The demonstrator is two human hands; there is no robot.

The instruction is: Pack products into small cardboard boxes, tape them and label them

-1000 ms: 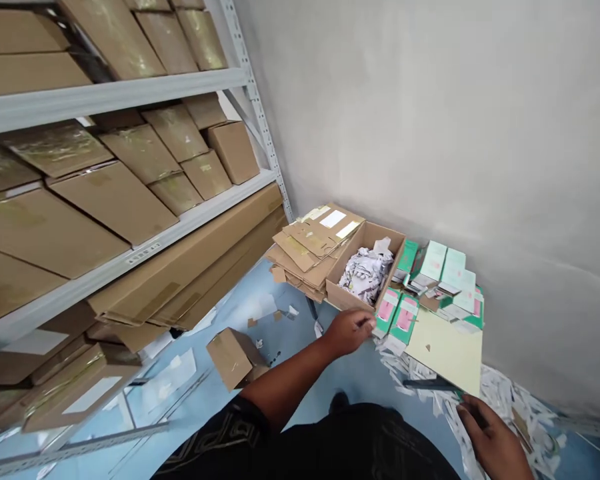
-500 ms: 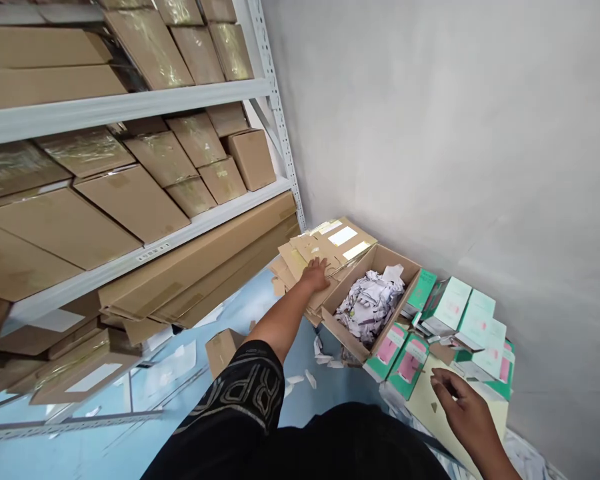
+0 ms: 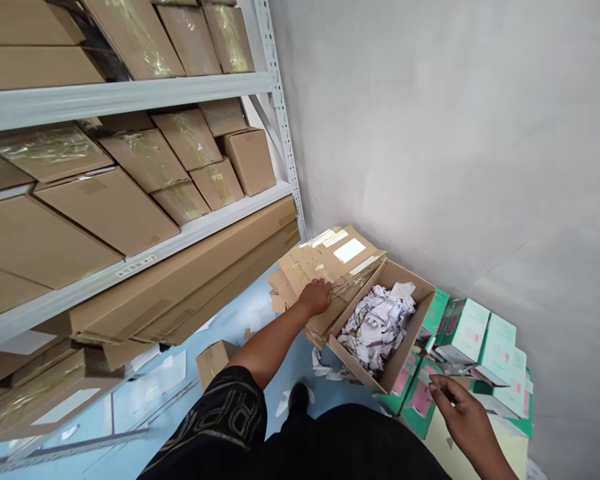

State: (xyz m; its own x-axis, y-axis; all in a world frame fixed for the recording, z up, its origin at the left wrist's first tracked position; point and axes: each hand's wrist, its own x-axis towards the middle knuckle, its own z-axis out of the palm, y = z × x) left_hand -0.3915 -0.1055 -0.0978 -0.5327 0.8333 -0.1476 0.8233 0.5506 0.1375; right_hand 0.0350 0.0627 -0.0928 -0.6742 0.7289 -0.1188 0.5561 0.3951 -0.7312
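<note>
My left hand [image 3: 316, 297] is closed at the edge of a flattened cardboard box [image 3: 325, 263], its fingers curled beside loose clear tape. This box lies on a stack of flat cardboard and bears white labels. Right beside it, an open cardboard box [image 3: 405, 363] is filled with torn white paper [image 3: 377, 323]. My right hand [image 3: 457, 410] hovers over the green and pink boxes [image 3: 421, 397], thumb and forefinger drawn together. Whatever those fingers hold, if anything, is too small to make out.
A metal rack [image 3: 205, 223] loaded with taped cartons [image 3: 105, 207] stands at left. Grey wall [image 3: 430, 133] rises behind. White-green boxes [image 3: 500, 347] sit at right on a pale yellow surface [image 3: 447, 443]. Paper scraps [image 3: 320, 363] and a small carton [image 3: 215, 360] lie on the blue floor.
My left hand's fingers were spread flat on the cardboard and are now curled at its edge. The view has shifted slightly, and a shoe has come into sight below.
</note>
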